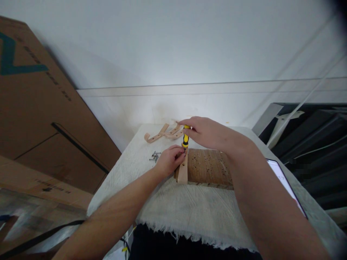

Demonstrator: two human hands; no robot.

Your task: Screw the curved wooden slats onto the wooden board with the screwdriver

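My right hand (196,130) grips the top of a yellow and black screwdriver (185,139), which stands upright with its tip pointing down. Under the tip lies a pale wooden hook (183,171) with screw holes, resting across the left end of a worn wooden board (210,166) full of small holes. My left hand (170,160) has its fingers closed beside the screwdriver's tip, at the hook's left edge; whatever they pinch is too small to make out. Several loose screws (155,156) lie left of my left hand. Behind them are several more wooden hooks (164,133).
A pale cloth (159,206) with a frayed front edge covers the table. A phone (284,184) lies on the right, partly behind my forearm. A large cardboard box (54,108) stands at the left, a white wall (173,47) behind, and dark folded items (311,144) at the right.
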